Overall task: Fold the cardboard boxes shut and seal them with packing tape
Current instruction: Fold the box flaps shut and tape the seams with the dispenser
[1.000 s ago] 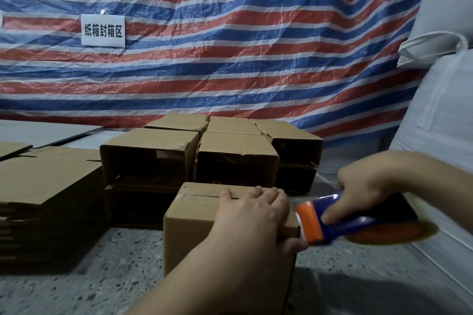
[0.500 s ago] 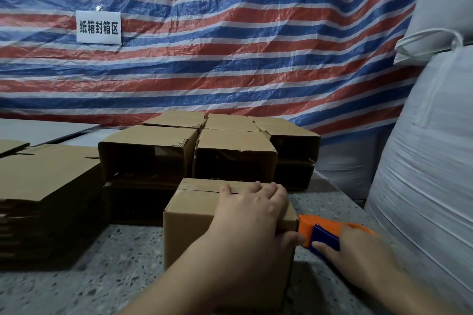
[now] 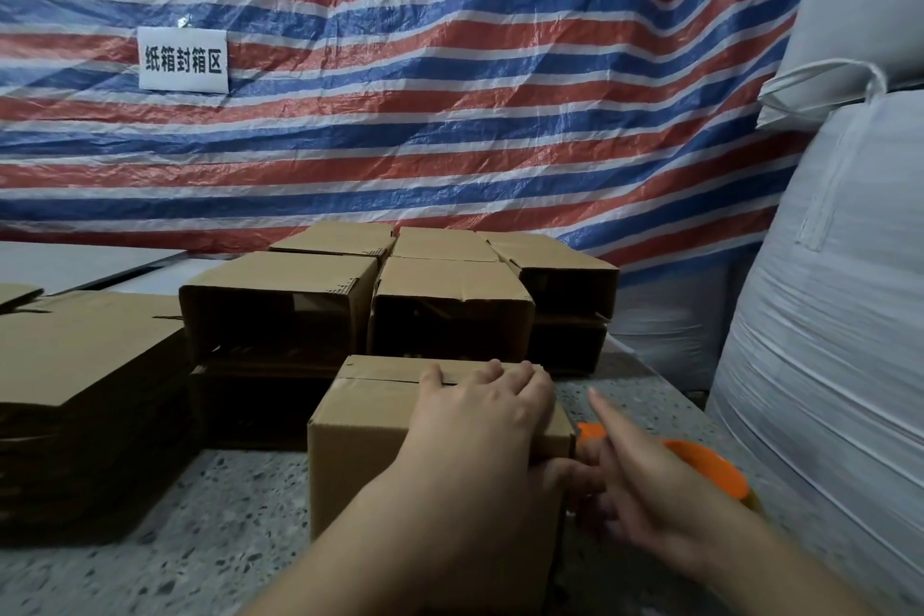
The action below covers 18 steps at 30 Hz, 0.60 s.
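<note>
A small closed cardboard box point(image 3: 360, 420) stands on the speckled table point(image 3: 150, 540) right in front of me. My left hand point(image 3: 480, 420) lies flat on the box's top, fingers across the flap seam. An orange tape dispenser point(image 3: 710, 465) lies on the table to the right of the box. My right hand point(image 3: 645, 490) hovers over the dispenser beside the box's right wall, its index finger straight and the other fingers loose. Most of the dispenser is hidden under that hand.
Several open cardboard boxes point(image 3: 280, 295) are stacked behind the box. A pile of flattened cartons point(image 3: 75, 355) sits at the left. Big white sacks point(image 3: 825, 365) crowd the right side. A striped tarp point(image 3: 450, 90) with a white sign point(image 3: 182, 60) hangs behind.
My right hand brought the tape dispenser down from beside the box's top onto the table and loosened its grip. My left hand stayed on the box top.
</note>
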Tool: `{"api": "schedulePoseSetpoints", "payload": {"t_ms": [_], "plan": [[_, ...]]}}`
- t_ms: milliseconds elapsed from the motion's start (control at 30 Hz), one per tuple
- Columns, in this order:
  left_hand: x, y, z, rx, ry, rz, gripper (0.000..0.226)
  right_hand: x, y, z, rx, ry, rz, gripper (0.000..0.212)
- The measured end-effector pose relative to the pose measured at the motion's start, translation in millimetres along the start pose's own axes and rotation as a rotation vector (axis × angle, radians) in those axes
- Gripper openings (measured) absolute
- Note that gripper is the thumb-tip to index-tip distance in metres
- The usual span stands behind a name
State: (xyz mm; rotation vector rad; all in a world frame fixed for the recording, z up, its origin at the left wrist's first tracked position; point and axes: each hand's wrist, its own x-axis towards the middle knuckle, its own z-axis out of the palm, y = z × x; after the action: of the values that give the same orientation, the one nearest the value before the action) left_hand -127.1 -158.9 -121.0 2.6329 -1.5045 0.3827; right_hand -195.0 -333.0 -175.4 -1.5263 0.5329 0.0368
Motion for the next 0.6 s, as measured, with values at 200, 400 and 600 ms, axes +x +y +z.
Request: {"api": "schedulePoseSetpoints", "payload": {"t_ms": [200,400,600], "plan": [[0,0,0,-0.018,-0.001,-0.005,0.083,3,-4,9,0.269,0.068,-0.154,0.036],[2,0,1,-0.004,0.007,0.0,0.083,2,4,19,0.168,0.179,-0.289,0.046],[1,0,3,0.009,0.023,0.005,0.083,1,14,37,0.009,0.284,-0.402,0.032]]}}
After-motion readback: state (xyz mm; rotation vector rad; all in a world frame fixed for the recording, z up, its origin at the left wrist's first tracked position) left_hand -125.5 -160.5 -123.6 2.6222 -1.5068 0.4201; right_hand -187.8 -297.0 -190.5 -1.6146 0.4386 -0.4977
